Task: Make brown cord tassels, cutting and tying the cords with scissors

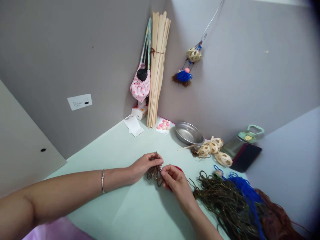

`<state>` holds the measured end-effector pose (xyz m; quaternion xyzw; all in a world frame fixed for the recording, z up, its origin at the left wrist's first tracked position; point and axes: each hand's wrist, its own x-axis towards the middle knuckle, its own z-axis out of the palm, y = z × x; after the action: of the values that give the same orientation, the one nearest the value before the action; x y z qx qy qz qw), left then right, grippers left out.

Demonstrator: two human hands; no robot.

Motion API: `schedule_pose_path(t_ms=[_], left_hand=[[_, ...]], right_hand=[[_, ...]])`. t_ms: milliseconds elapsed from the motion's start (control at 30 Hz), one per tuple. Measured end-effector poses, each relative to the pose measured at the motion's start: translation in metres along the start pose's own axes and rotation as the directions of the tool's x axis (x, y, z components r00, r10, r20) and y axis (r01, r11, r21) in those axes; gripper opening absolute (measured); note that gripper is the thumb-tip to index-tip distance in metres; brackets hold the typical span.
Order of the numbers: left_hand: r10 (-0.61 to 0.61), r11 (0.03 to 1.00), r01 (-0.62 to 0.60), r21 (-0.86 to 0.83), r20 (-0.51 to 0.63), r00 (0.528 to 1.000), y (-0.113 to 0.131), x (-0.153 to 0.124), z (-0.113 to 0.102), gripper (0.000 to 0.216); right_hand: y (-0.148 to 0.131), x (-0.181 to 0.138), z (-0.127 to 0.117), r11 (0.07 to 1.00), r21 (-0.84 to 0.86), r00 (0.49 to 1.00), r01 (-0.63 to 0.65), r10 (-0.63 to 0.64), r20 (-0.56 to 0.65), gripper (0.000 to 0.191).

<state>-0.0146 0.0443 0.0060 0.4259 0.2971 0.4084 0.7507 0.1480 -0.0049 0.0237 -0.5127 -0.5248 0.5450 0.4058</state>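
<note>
A small looped bundle of brown cord (154, 174) hangs from the pinched fingers of my left hand (146, 165), above the pale green table. Thumb and forefinger of my right hand (174, 178) are pressed together on the loops at the bundle's right side. Part of a red curved object (178, 168) shows behind my right hand; most of it is hidden, and I cannot tell whether the hand touches it. To the right lies a heap of dark brown-green cord (220, 193), with blue cord (243, 186) on top.
A metal bowl (189, 133), woven balls (211, 147), a bottle (236, 143) and a dark phone (246, 157) stand or lie along the back right. Wooden strips (158, 70) lean in the corner beside a pink pouch (140, 85). A tasselled ornament (184, 76) hangs from a wire.
</note>
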Motion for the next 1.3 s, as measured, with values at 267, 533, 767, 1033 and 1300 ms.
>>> schedule_pose_path(t_ms=[267,533,767,1033,1300], left_hand=[[-0.074,0.997,0.073,0.014,0.09,0.993,-0.002,-0.004,0.004,0.035],[-0.016,0.995,0.009,0.104,0.068,0.998,-0.011,0.0,0.0,0.036],[-0.041,0.992,0.022,0.122,0.151,0.988,-0.003,0.0,-0.002,0.033],[-0.016,0.997,0.006,0.081,0.114,0.993,-0.006,0.004,-0.005,0.035],[-0.109,0.994,0.108,0.014,0.112,0.988,-0.006,0.004,-0.006,0.03]], right_hand=[[0.011,-0.013,-0.005,0.994,0.11,0.992,0.007,0.007,-0.122,0.034],[0.025,-0.008,0.001,0.966,0.258,0.997,-0.035,0.05,-0.052,0.036],[0.019,-0.009,-0.002,0.952,0.306,0.99,-0.023,0.064,-0.124,0.033],[0.02,-0.01,0.002,0.958,0.287,0.977,0.021,0.041,-0.209,0.035],[0.015,-0.013,0.005,0.966,0.259,0.978,-0.001,0.055,-0.201,0.033]])
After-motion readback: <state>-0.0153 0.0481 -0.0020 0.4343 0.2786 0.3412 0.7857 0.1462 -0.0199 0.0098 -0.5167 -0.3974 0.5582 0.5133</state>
